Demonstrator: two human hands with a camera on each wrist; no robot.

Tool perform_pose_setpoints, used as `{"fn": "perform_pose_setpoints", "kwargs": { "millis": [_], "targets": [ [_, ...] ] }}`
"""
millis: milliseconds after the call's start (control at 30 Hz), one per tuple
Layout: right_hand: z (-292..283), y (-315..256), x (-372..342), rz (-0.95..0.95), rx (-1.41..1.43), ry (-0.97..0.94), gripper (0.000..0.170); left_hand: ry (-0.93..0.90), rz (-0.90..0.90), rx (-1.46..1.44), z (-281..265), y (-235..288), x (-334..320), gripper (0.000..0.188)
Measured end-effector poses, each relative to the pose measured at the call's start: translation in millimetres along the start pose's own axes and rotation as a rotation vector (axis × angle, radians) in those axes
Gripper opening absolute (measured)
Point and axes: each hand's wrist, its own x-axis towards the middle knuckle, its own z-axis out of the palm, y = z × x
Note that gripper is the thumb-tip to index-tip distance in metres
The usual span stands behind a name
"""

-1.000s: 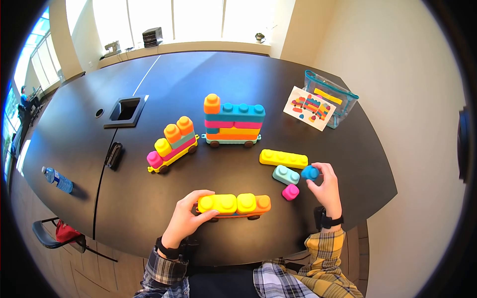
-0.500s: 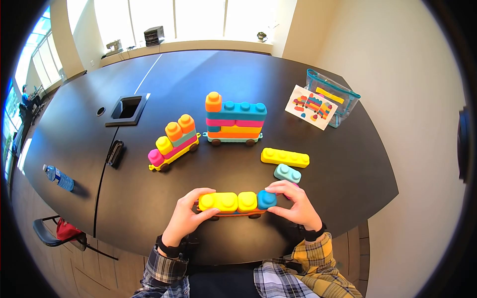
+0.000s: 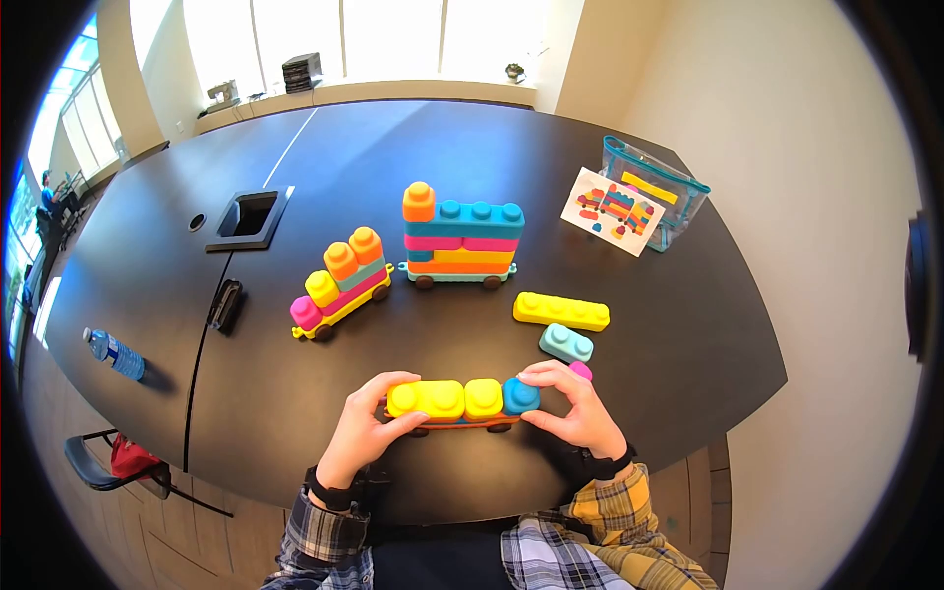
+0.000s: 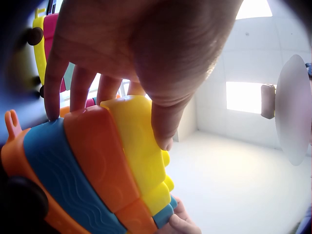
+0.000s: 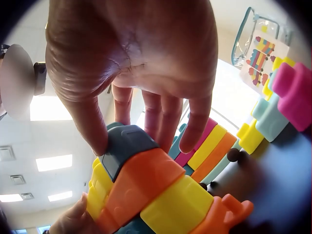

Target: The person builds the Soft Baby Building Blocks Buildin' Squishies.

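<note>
A toy block wagon with an orange base point(image 4: 14, 158) stands on the near part of the table. My left hand point(image 3: 362, 428) grips its left end, thumb on the near side of a yellow two-stud block point(image 3: 433, 399) and fingers along the far side. Beside that block sits a smaller yellow block point(image 3: 483, 397). At the right end my right hand point(image 3: 582, 423) pinches a blue one-stud block point(image 3: 520, 395) between thumb and fingers, on top of an orange block point(image 5: 141, 180). A pink block point(image 3: 581, 371), partly hidden, lies just beyond this hand.
Past the pink block lie a pale blue block point(image 3: 566, 342) and a long yellow block point(image 3: 560, 311). Two built wagons, one tall point(image 3: 462, 228) and one stepped point(image 3: 344, 285), stand farther back. A picture card point(image 3: 610, 211) leans on a clear pouch point(image 3: 678, 202). A water bottle point(image 3: 115, 355) stands left.
My right hand has carried the blue block from beside the loose blocks leftward onto the wagon's right end. My left hand keeps its grip on the wagon.
</note>
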Motion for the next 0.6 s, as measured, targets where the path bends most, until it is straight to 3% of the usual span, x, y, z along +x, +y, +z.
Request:
{"fn": "perform_pose_setpoints", "kwargs": {
  "millis": [600],
  "targets": [
    [1.7, 5.6, -1.4, -0.004, 0.071, -0.01, 0.055, -0.001, -0.006, -0.011, 0.2, 0.2, 0.0, 0.046]
  ]
}}
